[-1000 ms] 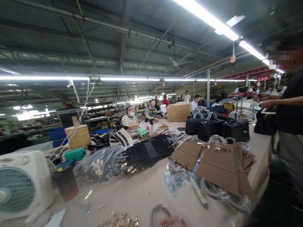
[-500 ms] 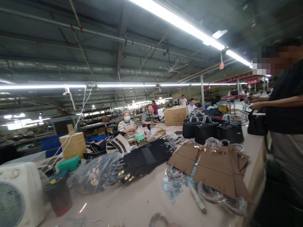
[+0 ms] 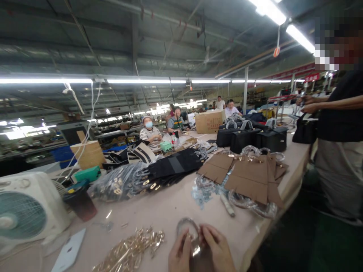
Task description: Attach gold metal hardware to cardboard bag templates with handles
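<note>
At the bottom of the view, a bag handle (image 3: 185, 220) wrapped in clear plastic arches up from a brown bag panel (image 3: 200, 261). My left hand (image 3: 181, 252) pinches the handle near its left end. On the other side, my right hand (image 3: 217, 247) has its fingers closed at the handle's right end, by the panel's edge. A bright metal piece shows between the hands; its detail is blurred. Left of my hands lies a heap of gold-coloured metal fittings (image 3: 130, 251) on the table (image 3: 159, 215).
Brown bag panels (image 3: 248, 181) with wrapped handles lie ahead, beside a grey-wrapped rod (image 3: 227, 206). Further back are black panels (image 3: 172, 163) and black handbags (image 3: 246, 141). A fan (image 3: 27, 211), a phone (image 3: 69, 251) and a dark cup (image 3: 81, 202) stand left. A person (image 3: 340, 113) stands right.
The view has tilted downward. Both my hands, the brown panel, the fittings and the phone are now in sight; earlier only the handle's arch showed at the bottom edge.
</note>
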The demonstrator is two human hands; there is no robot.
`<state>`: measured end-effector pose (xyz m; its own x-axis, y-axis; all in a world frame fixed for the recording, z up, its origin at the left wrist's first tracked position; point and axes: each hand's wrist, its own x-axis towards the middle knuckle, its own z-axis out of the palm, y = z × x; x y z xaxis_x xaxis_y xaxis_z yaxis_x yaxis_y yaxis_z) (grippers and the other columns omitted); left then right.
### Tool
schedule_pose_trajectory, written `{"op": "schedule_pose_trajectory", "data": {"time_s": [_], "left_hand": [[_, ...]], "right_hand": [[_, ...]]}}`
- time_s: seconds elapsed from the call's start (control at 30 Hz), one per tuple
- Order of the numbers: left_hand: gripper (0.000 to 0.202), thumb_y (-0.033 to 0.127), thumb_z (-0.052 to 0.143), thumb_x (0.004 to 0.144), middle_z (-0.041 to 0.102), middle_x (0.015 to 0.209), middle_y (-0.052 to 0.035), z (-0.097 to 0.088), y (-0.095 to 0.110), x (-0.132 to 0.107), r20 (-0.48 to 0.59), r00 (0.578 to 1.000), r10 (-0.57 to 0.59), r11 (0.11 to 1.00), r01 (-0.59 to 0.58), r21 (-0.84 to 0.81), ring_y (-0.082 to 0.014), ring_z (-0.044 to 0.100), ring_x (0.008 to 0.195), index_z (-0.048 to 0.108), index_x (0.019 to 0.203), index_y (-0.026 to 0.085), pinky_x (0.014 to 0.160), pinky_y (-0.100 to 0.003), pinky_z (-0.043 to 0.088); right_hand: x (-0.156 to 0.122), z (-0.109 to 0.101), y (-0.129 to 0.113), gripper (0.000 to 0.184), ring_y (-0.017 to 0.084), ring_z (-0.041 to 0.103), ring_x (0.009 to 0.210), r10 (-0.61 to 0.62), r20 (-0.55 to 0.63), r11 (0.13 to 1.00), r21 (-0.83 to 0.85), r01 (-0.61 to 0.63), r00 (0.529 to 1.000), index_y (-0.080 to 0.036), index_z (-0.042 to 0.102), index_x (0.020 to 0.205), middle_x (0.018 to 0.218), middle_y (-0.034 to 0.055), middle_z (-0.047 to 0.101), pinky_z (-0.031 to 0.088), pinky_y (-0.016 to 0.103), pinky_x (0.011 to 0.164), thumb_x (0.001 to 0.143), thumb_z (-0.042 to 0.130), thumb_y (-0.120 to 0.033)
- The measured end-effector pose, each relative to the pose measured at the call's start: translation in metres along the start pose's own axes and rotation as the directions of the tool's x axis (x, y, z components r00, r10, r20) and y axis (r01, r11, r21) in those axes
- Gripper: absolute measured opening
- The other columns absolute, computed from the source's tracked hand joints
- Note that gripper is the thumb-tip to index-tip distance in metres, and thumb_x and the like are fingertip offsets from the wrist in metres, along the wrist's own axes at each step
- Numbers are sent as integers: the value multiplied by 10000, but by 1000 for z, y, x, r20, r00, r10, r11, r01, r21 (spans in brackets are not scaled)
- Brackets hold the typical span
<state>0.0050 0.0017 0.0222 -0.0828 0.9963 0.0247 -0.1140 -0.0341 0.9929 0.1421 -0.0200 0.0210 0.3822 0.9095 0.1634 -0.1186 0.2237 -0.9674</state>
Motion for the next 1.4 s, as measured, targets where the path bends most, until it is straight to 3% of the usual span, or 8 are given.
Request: {"op": "schedule_pose_trajectory", "data": {"time_s": [0.13,0.33,0.5,0.8,0.97,1.07,1.2,1.4], "left_hand": [[617,639,811,746,790,896,-95,-3,1,-2,59,998,26,999,-28,40,-300,731,998,802,1135,161,863,-390,620],[571,586,808,794,781,1168,-124,-2,-9,-2,86,996,22,1000,-23,8,-289,714,1117,782,1185,171,986,-405,583],[544,579,810,798,776,1210,-123,-4,-11,-1,89,995,44,999,-45,13,-292,718,1134,789,1159,173,1046,-433,562],[508,554,812,801,783,1168,-122,-3,-5,-3,139,989,41,999,-40,-13,-276,742,1039,794,1138,175,922,-388,622],[609,604,763,837,771,893,-78,-2,-9,0,126,992,-32,998,40,-55,-151,654,689,751,1209,123,646,-256,552],[613,626,742,848,692,737,-14,-2,-9,0,111,993,-33,998,39,-51,-102,547,591,756,1197,122,576,-217,468],[573,625,716,870,595,630,24,-2,-5,-3,167,986,-7,1000,8,-6,-94,494,556,777,1127,117,532,-207,409],[540,614,719,869,531,584,48,-1,-6,-4,176,984,-25,1000,24,6,-76,431,511,768,1046,106,477,-191,350]], "right_hand": [[-6,-2,-3,389,197,620,724,24,-50,993,119,-18,998,-213,815,981,783,38,706,527,316,710,891,715,-577],[-10,-2,-10,275,218,678,941,-77,88,997,20,75,993,-256,827,1067,984,45,750,551,342,881,912,728,-459],[-13,2,-12,245,245,692,1041,-90,126,995,-32,95,988,-278,837,1051,1072,59,774,565,390,965,897,754,-449],[-14,6,-8,210,232,705,932,-120,90,987,-96,128,989,-268,826,1027,990,61,765,592,360,859,937,715,-422],[-12,0,-6,358,235,716,912,15,67,999,29,-17,998,-262,785,1165,1035,53,764,596,354,833,870,779,-465],[-11,-3,-8,306,240,702,1006,-34,28,999,2,34,999,-264,805,1117,1094,56,765,567,363,929,883,769,-457],[-11,-2,-11,233,239,687,1057,-117,144,991,-51,126,983,-277,821,1088,1093,58,760,545,370,969,945,708,-421],[-11,2,-6,161,220,690,976,-188,148,968,-138,208,971,-269,817,1007,1004,53,761,552,348,903,963,696,-367]]}}
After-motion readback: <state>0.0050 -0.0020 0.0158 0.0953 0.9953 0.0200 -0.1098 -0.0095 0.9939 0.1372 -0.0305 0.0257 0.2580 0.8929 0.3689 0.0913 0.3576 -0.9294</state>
